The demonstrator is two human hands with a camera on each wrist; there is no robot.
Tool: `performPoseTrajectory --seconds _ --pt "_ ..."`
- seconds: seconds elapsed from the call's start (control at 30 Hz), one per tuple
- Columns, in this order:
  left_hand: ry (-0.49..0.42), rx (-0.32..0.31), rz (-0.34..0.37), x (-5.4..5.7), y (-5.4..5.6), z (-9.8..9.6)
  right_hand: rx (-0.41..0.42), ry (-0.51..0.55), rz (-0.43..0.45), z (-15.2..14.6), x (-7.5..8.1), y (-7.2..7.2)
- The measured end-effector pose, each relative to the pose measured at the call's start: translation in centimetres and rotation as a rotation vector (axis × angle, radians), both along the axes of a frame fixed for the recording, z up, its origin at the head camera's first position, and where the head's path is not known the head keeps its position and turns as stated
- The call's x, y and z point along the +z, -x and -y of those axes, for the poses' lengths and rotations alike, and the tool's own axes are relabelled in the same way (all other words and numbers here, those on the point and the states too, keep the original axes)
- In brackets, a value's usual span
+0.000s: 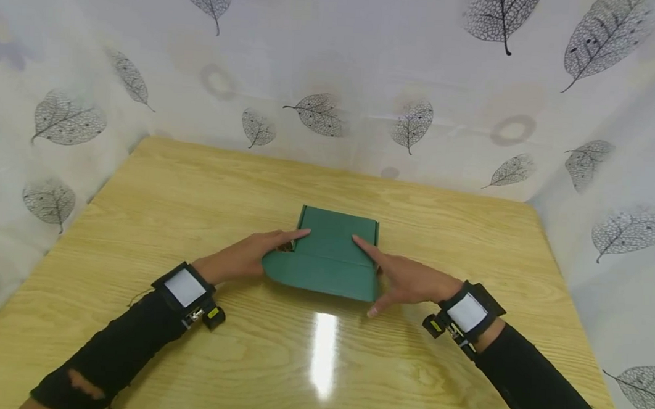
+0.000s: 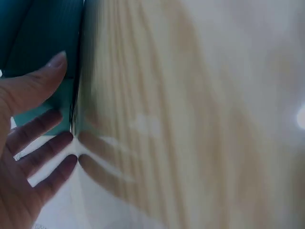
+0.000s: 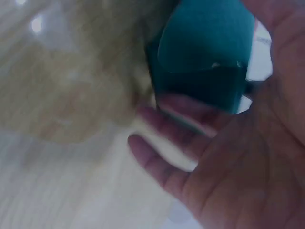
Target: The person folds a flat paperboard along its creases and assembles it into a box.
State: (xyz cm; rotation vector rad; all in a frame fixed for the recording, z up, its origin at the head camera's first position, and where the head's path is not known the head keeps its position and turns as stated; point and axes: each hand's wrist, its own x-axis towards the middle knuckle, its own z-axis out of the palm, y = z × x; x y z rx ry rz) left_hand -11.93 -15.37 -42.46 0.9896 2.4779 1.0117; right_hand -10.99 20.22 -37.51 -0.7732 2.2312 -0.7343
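A green cardboard box [image 1: 334, 232] sits mid-table, its wide front flap [image 1: 324, 275] folded out toward me. The left hand [image 1: 241, 258] is at the box's left side, thumb lying on the top. In the left wrist view its fingers [image 2: 40, 157] are spread and fairly straight, tips by the box's edge. Over at the right side is the right hand [image 1: 412, 280], one digit resting on the top and another beside the flap's corner. The right wrist view shows its fingers [image 3: 159, 164] loosely spread, blurred, near the green side [image 3: 200, 86]. Part of each hand is hidden by the box.
The box stands on a wood-grain table [image 1: 231, 354] with a bright light reflection in front of it. A white curtain [image 1: 362, 64] with leaf prints hangs behind the table and along both sides. Each wrist wears a strapped-on black device [image 1: 469, 314].
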Motion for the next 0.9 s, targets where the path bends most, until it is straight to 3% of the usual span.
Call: performPoseTrajectory --seconds 0.13,0.37,0.63,0.73,0.9 --pt "-0.07 0.003 0.049 0.5 0.0 -0.4 -0.055 0.019 0.006 -0.1 -0.1 0.2" --pt "-0.184 0.135 0.099 3.6 0.4 -1.4 -0.178 0.174 -0.065 -0.5 1.0 0.9" --pt "-0.156 0.249 0.174 5.3 1.0 -3.0 -0.257 0.18 -0.146 0.4 1.9 1.3" --pt "-0.155 0.298 0.185 5.8 1.2 -3.6 -0.292 0.205 -0.141 0.6 2.0 1.7" --pt "-0.202 0.392 0.314 6.3 1.8 -4.3 -0.372 0.254 -0.044 0.9 1.7 2.6"
